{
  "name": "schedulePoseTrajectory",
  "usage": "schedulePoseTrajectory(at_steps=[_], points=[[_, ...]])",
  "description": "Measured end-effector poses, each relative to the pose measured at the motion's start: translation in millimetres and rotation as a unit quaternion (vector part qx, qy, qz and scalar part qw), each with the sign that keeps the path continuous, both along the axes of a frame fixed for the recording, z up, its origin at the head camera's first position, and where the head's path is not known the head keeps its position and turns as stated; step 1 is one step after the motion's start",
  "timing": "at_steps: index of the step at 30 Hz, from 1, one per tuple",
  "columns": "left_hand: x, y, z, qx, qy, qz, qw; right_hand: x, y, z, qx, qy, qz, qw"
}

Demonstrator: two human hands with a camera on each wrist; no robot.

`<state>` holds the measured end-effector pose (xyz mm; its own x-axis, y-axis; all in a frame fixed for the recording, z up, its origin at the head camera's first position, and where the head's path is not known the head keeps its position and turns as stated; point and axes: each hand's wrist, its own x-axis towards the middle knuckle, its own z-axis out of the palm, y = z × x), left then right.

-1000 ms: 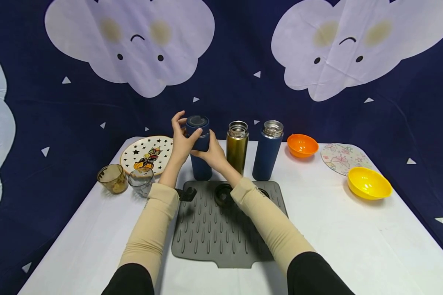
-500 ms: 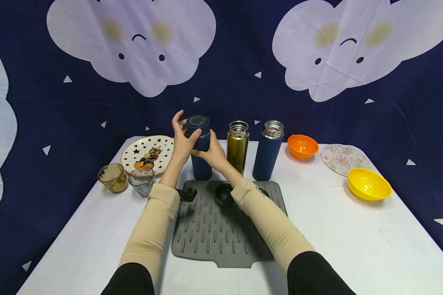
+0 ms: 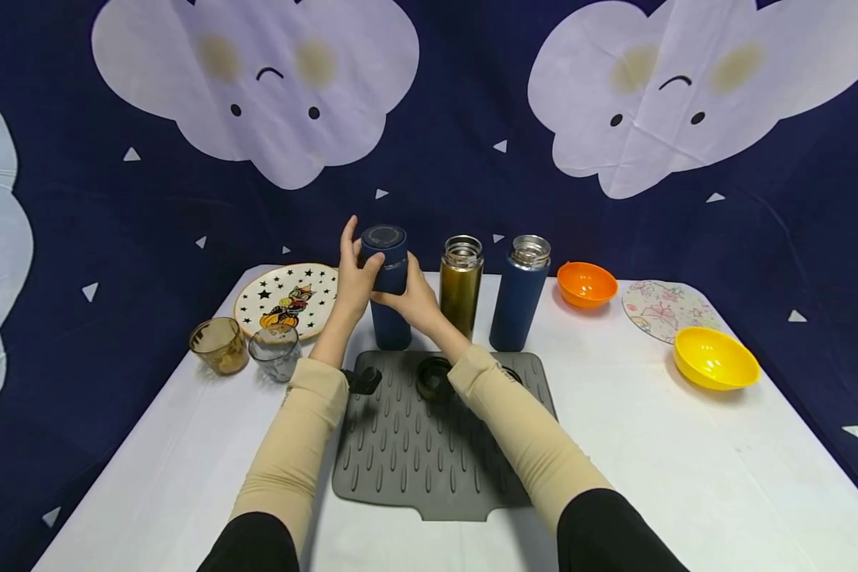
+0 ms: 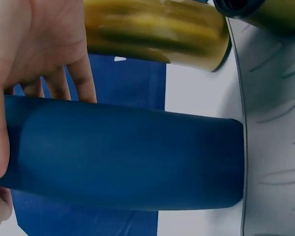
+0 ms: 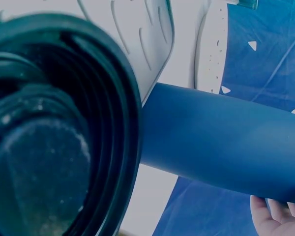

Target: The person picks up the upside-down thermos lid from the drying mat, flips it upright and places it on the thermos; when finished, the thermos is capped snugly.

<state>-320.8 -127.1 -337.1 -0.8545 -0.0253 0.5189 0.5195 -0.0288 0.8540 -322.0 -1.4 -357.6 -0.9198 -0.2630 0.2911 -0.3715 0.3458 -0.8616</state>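
Note:
A tall dark blue insulated bottle (image 3: pixel 391 324) stands upright behind the grey mat, with a dark lid (image 3: pixel 384 238) on its top. My left hand (image 3: pixel 355 278) holds the lid from the left, thumb at the near side and index finger raised. Lower down, my right hand (image 3: pixel 415 300) grips the upper body of the bottle, its thumb across the front. In the left wrist view, the right hand (image 4: pixel 39 44) wraps the blue bottle (image 4: pixel 128 152). Right hand fingertips (image 5: pixel 261 212) touch the bottle in the right wrist view.
Right of it stand a lidless gold bottle (image 3: pixel 460 290) and a lidless blue bottle (image 3: pixel 518 306). Black lids (image 3: pixel 432 376) lie on the grey mat (image 3: pixel 415 469). Two glasses (image 3: pixel 218 349) and a plate (image 3: pixel 250 298) sit left; orange (image 3: pixel 586 284) and yellow bowls (image 3: pixel 715 359) sit right.
My left hand's thumb has shifted slightly left on the lid and its index finger has straightened a little. The right hand and the bottle stay in place.

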Motion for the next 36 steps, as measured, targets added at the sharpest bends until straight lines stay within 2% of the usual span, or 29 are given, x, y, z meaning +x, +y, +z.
schedulePoseTrajectory(at_steps=[1, 3, 8, 11, 14, 15, 18, 22, 29, 30, 36], points=[[0.0, 0, -0.4, 0.006, -0.001, -0.009, 0.9999, 0.3, 0, -0.1, -0.001, -0.001, 0.001, 1.000], [-0.2, 0, -0.3, 0.005, -0.007, -0.006, 0.9999, 0.5, 0, -0.2, 0.001, 0.001, -0.002, 1.000], [0.4, 2, 3.3, -0.028, -0.017, 0.042, 0.9986, -0.2, 0, -0.1, 0.005, 0.006, -0.003, 1.000], [4.3, 1, 6.0, -0.016, -0.015, 0.025, 0.9994, 0.0, -1, 0.3, 0.002, 0.005, 0.000, 1.000], [14.0, 1, 12.1, 0.011, -0.011, -0.007, 0.9999, 0.1, -2, 0.5, 0.004, 0.004, -0.001, 1.000], [17.1, 1, 14.5, 0.010, -0.012, -0.009, 0.9998, 0.3, -2, 0.4, 0.003, 0.003, 0.000, 1.000], [25.6, 5, 21.4, -0.010, -0.019, 0.014, 0.9997, 0.2, -1, 0.0, 0.005, 0.001, -0.001, 1.000], [26.9, 6, 22.4, -0.036, -0.020, 0.046, 0.9981, 0.2, -1, -0.7, 0.010, -0.001, -0.003, 1.000], [24.1, 0, 17.3, 0.020, -0.003, -0.017, 0.9996, 1.6, -2, -0.1, 0.004, -0.001, 0.001, 1.000], [24.3, 0, 17.9, 0.018, -0.008, -0.016, 0.9997, 1.6, -2, -0.2, 0.006, -0.002, 0.000, 1.000], [23.3, 5, 21.6, -0.033, -0.040, 0.040, 0.9978, 1.5, -1, 0.5, 0.007, -0.003, -0.003, 1.000]])
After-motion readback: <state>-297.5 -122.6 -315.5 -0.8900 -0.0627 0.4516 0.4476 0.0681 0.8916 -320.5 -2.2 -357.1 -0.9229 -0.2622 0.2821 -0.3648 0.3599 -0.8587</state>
